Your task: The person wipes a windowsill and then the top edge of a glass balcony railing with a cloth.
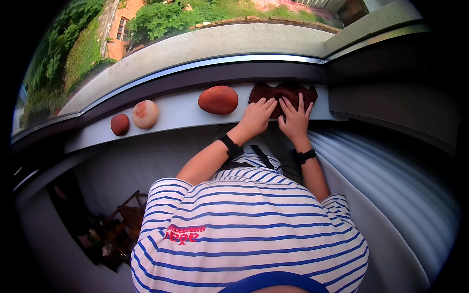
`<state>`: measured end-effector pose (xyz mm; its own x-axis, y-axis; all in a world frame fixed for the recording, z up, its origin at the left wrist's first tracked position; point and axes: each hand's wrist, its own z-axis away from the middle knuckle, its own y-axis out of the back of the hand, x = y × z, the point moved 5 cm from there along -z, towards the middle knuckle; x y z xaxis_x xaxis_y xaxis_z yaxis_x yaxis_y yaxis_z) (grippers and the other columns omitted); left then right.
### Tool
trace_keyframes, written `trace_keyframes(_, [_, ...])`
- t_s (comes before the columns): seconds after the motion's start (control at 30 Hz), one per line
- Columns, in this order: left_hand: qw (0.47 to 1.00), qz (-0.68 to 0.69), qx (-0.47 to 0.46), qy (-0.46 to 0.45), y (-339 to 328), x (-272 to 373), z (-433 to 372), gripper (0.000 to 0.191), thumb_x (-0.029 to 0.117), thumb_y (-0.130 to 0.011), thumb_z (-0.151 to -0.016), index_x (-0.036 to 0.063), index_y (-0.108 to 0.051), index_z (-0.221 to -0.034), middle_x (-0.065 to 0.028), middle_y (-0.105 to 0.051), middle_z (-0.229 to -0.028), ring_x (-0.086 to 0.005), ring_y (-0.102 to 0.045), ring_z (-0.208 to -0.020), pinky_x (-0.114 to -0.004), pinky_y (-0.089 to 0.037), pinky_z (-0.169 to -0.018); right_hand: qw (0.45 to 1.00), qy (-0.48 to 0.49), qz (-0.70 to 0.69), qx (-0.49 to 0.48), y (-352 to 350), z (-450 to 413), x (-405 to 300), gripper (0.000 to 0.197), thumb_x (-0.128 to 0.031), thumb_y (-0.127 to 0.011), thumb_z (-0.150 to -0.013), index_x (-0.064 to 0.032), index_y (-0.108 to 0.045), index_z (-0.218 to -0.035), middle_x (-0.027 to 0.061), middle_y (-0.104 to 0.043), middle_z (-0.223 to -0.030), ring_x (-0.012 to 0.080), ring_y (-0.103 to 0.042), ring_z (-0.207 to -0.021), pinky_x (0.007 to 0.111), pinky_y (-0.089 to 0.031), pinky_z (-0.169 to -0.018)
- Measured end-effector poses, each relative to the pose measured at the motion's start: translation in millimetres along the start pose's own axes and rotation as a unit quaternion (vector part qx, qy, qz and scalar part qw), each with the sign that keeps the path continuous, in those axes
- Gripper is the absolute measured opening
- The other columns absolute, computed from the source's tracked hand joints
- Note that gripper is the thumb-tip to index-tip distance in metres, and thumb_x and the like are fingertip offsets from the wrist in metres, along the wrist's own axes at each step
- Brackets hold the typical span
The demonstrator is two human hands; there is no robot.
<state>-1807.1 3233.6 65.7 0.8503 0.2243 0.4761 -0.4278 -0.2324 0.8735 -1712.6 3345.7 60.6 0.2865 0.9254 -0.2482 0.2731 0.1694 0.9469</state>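
A dark reddish-brown object (pixel 311 96) with pointed upper corners lies at the right end of the white windowsill (pixel 179 106). I cannot tell its material. My left hand (pixel 258 114) rests its fingertips on the left and middle of it, knuckles bent. Spread fingers of my right hand (pixel 296 118) lie across its middle and right side, the thumb near the front edge. Neither hand visibly grips it, and both cover part of its front. Just left of it sits a smooth, reddish egg-shaped stone (pixel 218 100).
Farther left on the sill are a cream stone with red patches (pixel 146 114) and a small reddish-brown stone (pixel 119 125). The window frame (pixel 205 73) runs behind. A pale pleated curtain (pixel 384 175) hangs at the right. Wooden furniture (pixel 128 219) stands at the lower left.
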Motion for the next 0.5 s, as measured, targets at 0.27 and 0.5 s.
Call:
trace_keyframes(0.27, [0.984, -0.047, -0.104, 0.138, -3.9, -17.6, -0.3, 0.054, 0.006, -0.063, -0.071, -0.0031, -0.056, -0.124, -0.0177, -0.061, -0.125, -0.0325, -0.06, -0.099, -0.039, -0.053, -0.086, 0.992, 0.088, -0.082, 0.037, -30.5, -7.6, -31.5, 0.047, -0.023, -0.063, -0.074, -0.0098, -0.066, -0.119, 0.0015, -0.058, -0.135, 0.0315, -0.043, -0.134, 0.049, -0.027, -0.112])
trace_keyframes(0.5, [0.999, 0.002, 0.024, -0.031, -56.6, 17.0, -45.2, 0.064, 0.005, -0.06, -0.069, -0.003, -0.051, -0.132, -0.0186, -0.052, -0.137, -0.0347, -0.05, -0.113, -0.04, -0.048, -0.093, 0.996, -0.001, -0.08, 0.044, -5.0, -11.1, 69.2, 0.038, -0.022, -0.063, -0.078, -0.0181, -0.068, -0.115, -0.0004, -0.063, -0.126, 0.0235, -0.052, -0.125, 0.043, -0.031, -0.111])
